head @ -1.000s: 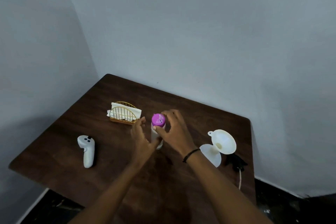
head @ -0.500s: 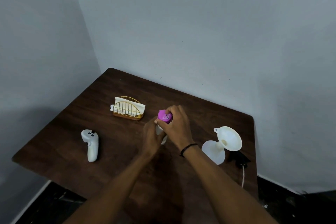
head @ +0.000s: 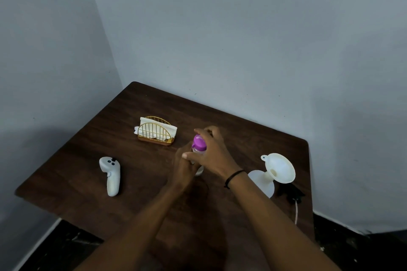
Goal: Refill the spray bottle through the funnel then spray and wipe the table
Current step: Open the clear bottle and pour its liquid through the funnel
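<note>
Hands (head: 198, 160) grip bottle (head: 198, 146) mid-table (head: 88, 160), far from edges.

Left hand (head: 184, 166) grips bottle (head: 198, 152); right hand (head: 214, 154) clasps purple cap (head: 198, 141).

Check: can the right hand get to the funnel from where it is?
Probably yes. The funnel lies on bare table beside the right hand, nothing between, but that hand is busy on the bottle's purple cap.
</note>
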`<act>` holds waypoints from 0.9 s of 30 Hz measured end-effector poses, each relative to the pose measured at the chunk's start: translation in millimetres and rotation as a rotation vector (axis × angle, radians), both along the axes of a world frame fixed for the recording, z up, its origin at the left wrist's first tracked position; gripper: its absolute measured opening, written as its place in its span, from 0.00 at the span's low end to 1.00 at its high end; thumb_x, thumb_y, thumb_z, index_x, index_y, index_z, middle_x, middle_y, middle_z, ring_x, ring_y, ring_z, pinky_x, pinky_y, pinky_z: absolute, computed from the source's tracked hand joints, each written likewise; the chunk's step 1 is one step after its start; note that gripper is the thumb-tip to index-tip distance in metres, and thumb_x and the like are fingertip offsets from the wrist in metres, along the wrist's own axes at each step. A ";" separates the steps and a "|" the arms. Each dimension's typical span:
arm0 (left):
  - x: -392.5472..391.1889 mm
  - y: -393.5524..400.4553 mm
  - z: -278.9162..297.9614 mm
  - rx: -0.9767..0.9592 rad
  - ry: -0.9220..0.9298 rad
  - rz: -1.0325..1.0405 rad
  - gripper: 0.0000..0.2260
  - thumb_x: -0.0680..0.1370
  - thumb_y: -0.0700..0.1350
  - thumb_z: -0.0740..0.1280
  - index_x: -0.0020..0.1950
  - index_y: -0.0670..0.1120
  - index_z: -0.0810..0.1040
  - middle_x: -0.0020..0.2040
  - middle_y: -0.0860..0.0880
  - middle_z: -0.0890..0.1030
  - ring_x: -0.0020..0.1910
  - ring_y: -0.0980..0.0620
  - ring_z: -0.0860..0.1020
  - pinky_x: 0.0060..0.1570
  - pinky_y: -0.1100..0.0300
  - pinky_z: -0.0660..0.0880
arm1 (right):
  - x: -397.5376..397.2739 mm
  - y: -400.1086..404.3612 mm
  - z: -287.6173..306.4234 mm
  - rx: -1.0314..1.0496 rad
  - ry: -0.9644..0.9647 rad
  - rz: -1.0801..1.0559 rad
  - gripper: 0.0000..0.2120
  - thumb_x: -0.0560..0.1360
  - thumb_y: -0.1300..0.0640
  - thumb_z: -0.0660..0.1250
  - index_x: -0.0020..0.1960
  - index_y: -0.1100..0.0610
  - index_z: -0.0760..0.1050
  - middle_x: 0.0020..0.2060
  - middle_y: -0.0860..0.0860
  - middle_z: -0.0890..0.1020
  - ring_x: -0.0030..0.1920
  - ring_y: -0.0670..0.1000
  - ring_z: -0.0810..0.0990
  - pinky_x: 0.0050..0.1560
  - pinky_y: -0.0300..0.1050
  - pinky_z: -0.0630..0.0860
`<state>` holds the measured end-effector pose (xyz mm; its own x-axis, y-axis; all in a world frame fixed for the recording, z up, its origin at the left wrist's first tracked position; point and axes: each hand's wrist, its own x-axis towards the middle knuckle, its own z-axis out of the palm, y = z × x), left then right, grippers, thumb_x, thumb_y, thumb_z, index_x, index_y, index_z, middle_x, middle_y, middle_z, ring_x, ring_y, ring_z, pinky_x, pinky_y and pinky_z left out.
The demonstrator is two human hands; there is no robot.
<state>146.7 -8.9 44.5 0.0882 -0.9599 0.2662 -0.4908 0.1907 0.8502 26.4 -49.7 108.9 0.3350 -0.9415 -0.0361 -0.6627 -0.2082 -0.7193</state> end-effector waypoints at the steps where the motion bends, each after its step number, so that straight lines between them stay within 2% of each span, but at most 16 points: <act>1: -0.7 0.5 -2.1 0.003 -0.009 0.003 0.17 0.74 0.37 0.73 0.60 0.49 0.75 0.51 0.62 0.76 0.52 0.65 0.76 0.51 0.74 0.70 | 2.2 1.8 -2.8 -0.044 0.021 -0.047 0.35 0.68 0.40 0.75 0.71 0.48 0.67 0.65 0.48 0.64 0.63 0.49 0.68 0.60 0.46 0.77; 3: 0.0 2.3 -0.4 0.026 -0.023 0.036 0.17 0.75 0.40 0.72 0.63 0.44 0.76 0.54 0.56 0.76 0.55 0.59 0.75 0.53 0.66 0.71 | 2.8 4.5 -5.4 -0.132 0.039 -0.113 0.32 0.70 0.43 0.74 0.71 0.49 0.68 0.63 0.49 0.67 0.63 0.49 0.68 0.60 0.48 0.77; 5: 2.2 -0.3 -3.8 0.022 -0.033 0.017 0.17 0.75 0.43 0.73 0.63 0.46 0.76 0.56 0.53 0.80 0.55 0.56 0.77 0.54 0.61 0.74 | 2.2 4.3 -7.5 -0.181 0.070 -0.075 0.34 0.71 0.48 0.74 0.73 0.50 0.66 0.67 0.49 0.69 0.66 0.51 0.68 0.63 0.51 0.75; 7: 3.5 -0.6 -3.9 0.020 -0.031 -0.018 0.13 0.75 0.42 0.73 0.59 0.47 0.77 0.54 0.52 0.81 0.53 0.53 0.79 0.52 0.64 0.75 | 3.7 4.9 -7.1 -0.199 0.128 -0.049 0.38 0.70 0.46 0.73 0.75 0.49 0.62 0.70 0.50 0.66 0.68 0.52 0.66 0.65 0.51 0.74; 9: 1.8 1.3 -2.7 0.023 -0.028 -0.024 0.14 0.76 0.42 0.72 0.61 0.45 0.77 0.54 0.49 0.81 0.54 0.52 0.79 0.52 0.69 0.72 | 5.4 5.8 -6.8 -0.230 0.145 -0.122 0.38 0.70 0.40 0.72 0.74 0.49 0.62 0.68 0.51 0.65 0.66 0.51 0.66 0.62 0.46 0.74; 11: -0.6 2.6 -0.3 0.031 -0.041 0.008 0.20 0.75 0.47 0.71 0.64 0.40 0.75 0.58 0.44 0.80 0.57 0.50 0.77 0.54 0.63 0.71 | 4.7 5.9 -7.1 -0.245 0.108 -0.173 0.36 0.70 0.42 0.74 0.73 0.49 0.63 0.66 0.51 0.68 0.65 0.51 0.69 0.60 0.46 0.76; 13: 0.8 2.3 -3.1 0.037 -0.028 0.026 0.23 0.73 0.52 0.70 0.64 0.41 0.75 0.59 0.45 0.80 0.57 0.50 0.76 0.54 0.59 0.71 | 2.4 6.2 -6.4 -0.188 0.044 -0.130 0.38 0.70 0.49 0.76 0.74 0.48 0.61 0.68 0.49 0.70 0.67 0.51 0.69 0.63 0.49 0.77; 14: 2.3 1.4 -3.8 0.053 -0.020 0.021 0.22 0.73 0.51 0.72 0.64 0.42 0.76 0.59 0.45 0.80 0.58 0.50 0.77 0.54 0.57 0.74 | 1.9 6.1 -6.0 -0.166 0.041 -0.094 0.40 0.69 0.50 0.76 0.76 0.47 0.58 0.70 0.49 0.69 0.68 0.51 0.68 0.64 0.51 0.76; 16: 4.6 -0.4 -10.3 0.068 -0.024 0.002 0.23 0.72 0.46 0.76 0.65 0.44 0.75 0.60 0.46 0.80 0.59 0.49 0.78 0.56 0.50 0.77 | 3.3 5.5 -4.9 -0.188 0.089 -0.085 0.43 0.69 0.46 0.75 0.77 0.47 0.56 0.73 0.50 0.65 0.70 0.52 0.65 0.66 0.52 0.73; 18: 3.4 1.0 -11.8 0.075 -0.039 0.008 0.23 0.73 0.44 0.75 0.66 0.42 0.74 0.59 0.43 0.79 0.59 0.46 0.78 0.56 0.51 0.76 | 5.5 4.8 -3.7 -0.219 0.097 -0.179 0.42 0.69 0.40 0.74 0.75 0.48 0.58 0.71 0.51 0.65 0.69 0.52 0.66 0.64 0.50 0.75; 21: 2.8 0.6 -9.4 0.099 -0.022 0.017 0.26 0.73 0.51 0.72 0.68 0.43 0.72 0.62 0.44 0.78 0.62 0.46 0.76 0.58 0.52 0.74 | 3.8 4.7 -6.3 -0.156 0.002 -0.170 0.39 0.70 0.47 0.76 0.74 0.48 0.59 0.69 0.49 0.69 0.67 0.51 0.70 0.62 0.49 0.77; 23: 5.3 -0.5 -10.6 0.090 -0.022 0.002 0.26 0.73 0.55 0.71 0.68 0.46 0.73 0.63 0.47 0.79 0.63 0.50 0.76 0.60 0.50 0.75 | 2.5 5.2 -9.1 -0.143 0.009 -0.100 0.42 0.69 0.50 0.76 0.76 0.46 0.57 0.71 0.49 0.67 0.70 0.52 0.68 0.65 0.51 0.75; 25: 5.5 -1.1 -12.8 0.067 -0.056 0.009 0.25 0.73 0.49 0.74 0.67 0.44 0.74 0.61 0.46 0.79 0.61 0.50 0.77 0.59 0.51 0.76 | 3.7 4.9 -9.9 -0.200 0.065 -0.130 0.43 0.68 0.43 0.75 0.76 0.46 0.56 0.73 0.50 0.63 0.71 0.52 0.65 0.66 0.51 0.73; 27: 2.5 0.6 -12.1 0.062 -0.066 0.015 0.23 0.73 0.43 0.74 0.66 0.41 0.74 0.60 0.43 0.79 0.58 0.47 0.77 0.56 0.52 0.76 | 5.4 5.8 -10.1 -0.231 0.054 -0.235 0.40 0.68 0.39 0.74 0.73 0.48 0.61 0.69 0.50 0.65 0.67 0.50 0.67 0.63 0.49 0.75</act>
